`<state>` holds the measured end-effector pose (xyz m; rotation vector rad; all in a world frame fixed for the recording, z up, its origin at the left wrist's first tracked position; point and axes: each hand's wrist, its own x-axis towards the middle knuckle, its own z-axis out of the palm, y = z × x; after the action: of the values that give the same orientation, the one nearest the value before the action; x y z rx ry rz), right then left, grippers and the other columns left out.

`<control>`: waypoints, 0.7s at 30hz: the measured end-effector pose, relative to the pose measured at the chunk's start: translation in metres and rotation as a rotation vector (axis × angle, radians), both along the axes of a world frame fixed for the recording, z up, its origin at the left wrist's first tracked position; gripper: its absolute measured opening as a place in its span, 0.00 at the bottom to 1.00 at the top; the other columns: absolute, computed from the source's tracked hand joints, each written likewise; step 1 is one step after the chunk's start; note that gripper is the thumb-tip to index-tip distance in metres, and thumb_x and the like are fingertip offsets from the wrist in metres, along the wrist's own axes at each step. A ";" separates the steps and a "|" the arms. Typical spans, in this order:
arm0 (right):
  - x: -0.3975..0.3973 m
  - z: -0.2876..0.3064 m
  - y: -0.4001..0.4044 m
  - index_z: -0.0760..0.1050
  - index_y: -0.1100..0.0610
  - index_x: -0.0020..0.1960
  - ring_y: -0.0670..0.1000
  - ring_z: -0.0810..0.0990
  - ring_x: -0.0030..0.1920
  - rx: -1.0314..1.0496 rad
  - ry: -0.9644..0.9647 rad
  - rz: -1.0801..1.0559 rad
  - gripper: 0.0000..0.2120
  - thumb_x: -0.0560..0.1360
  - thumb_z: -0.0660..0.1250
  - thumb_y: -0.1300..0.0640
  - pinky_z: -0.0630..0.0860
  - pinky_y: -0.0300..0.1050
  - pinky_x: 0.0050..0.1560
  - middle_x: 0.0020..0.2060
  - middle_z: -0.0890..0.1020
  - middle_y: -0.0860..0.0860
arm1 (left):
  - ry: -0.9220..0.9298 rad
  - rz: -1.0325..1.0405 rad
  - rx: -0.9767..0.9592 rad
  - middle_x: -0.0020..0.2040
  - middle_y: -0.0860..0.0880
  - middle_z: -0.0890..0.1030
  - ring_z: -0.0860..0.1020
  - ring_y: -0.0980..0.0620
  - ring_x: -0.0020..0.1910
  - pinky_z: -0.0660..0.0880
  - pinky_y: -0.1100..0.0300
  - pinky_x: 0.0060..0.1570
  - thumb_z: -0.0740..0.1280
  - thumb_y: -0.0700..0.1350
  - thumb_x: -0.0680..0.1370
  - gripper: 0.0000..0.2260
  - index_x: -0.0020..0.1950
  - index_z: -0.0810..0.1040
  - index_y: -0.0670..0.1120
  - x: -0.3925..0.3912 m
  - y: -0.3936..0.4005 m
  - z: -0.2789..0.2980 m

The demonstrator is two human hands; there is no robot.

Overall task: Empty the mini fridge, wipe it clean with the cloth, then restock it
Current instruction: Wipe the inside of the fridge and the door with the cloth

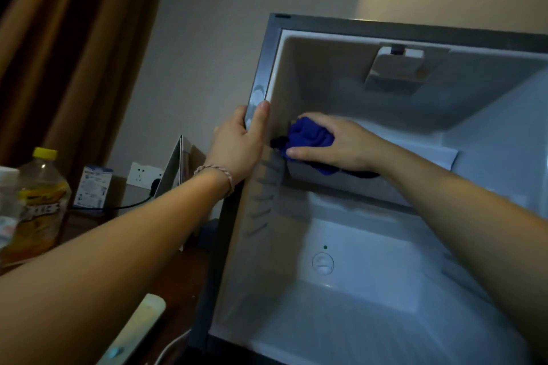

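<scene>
The mini fridge stands open in front of me, and I see no items inside its white interior. My right hand is inside it and grips a bunched blue cloth against the left inner wall, at the front end of the upper shelf. My left hand grips the fridge's grey left front edge, thumb on the inner side, fingers wrapped round the outside. A braided bracelet sits on that wrist.
On the wooden surface to the left stand a yellow-capped drink bottle, a small blue-and-white carton and a leaning flat panel. A wall socket with a black cable is behind. Brown curtain hangs at left. A white power strip lies low left.
</scene>
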<state>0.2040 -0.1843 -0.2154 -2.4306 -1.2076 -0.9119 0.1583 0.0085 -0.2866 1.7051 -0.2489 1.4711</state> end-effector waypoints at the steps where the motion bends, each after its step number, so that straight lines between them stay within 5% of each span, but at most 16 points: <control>1: 0.003 -0.002 0.001 0.72 0.36 0.64 0.44 0.78 0.59 -0.031 -0.005 0.012 0.38 0.59 0.68 0.20 0.75 0.50 0.64 0.58 0.80 0.38 | 0.005 -0.003 -0.004 0.37 0.53 0.76 0.74 0.60 0.36 0.66 0.64 0.33 0.54 0.62 0.82 0.20 0.53 0.75 0.47 0.000 0.000 -0.001; 3: 0.010 -0.002 0.007 0.70 0.35 0.66 0.45 0.78 0.61 -0.061 -0.013 0.004 0.39 0.60 0.68 0.20 0.73 0.51 0.66 0.59 0.80 0.38 | -0.004 -0.022 -0.013 0.36 0.52 0.75 0.73 0.56 0.35 0.66 0.59 0.35 0.54 0.63 0.82 0.22 0.53 0.76 0.45 0.003 0.001 -0.002; 8: 0.009 0.007 0.016 0.75 0.37 0.52 0.46 0.81 0.50 -0.092 0.015 -0.016 0.23 0.65 0.66 0.25 0.79 0.52 0.57 0.47 0.83 0.40 | 0.022 -0.055 -0.011 0.36 0.52 0.75 0.73 0.56 0.33 0.67 0.60 0.34 0.56 0.62 0.82 0.18 0.48 0.74 0.50 0.001 -0.001 -0.001; 14: 0.006 0.007 0.009 0.77 0.38 0.50 0.43 0.81 0.47 -0.101 -0.019 -0.013 0.18 0.65 0.67 0.31 0.80 0.49 0.52 0.44 0.83 0.40 | -0.003 0.058 0.056 0.35 0.51 0.77 0.73 0.58 0.32 0.67 0.73 0.28 0.60 0.58 0.82 0.17 0.49 0.77 0.46 -0.009 0.002 0.002; 21: 0.001 0.002 -0.011 0.76 0.35 0.42 0.41 0.80 0.41 -0.051 -0.073 -0.029 0.08 0.69 0.69 0.33 0.77 0.44 0.41 0.38 0.83 0.40 | 0.010 0.085 0.055 0.34 0.54 0.76 0.73 0.58 0.31 0.67 0.65 0.29 0.67 0.56 0.79 0.11 0.42 0.73 0.51 -0.010 0.002 0.000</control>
<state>0.2046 -0.1953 -0.2135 -2.4807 -1.2373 -0.9977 0.1480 0.0109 -0.2861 1.7866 -0.2157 1.5296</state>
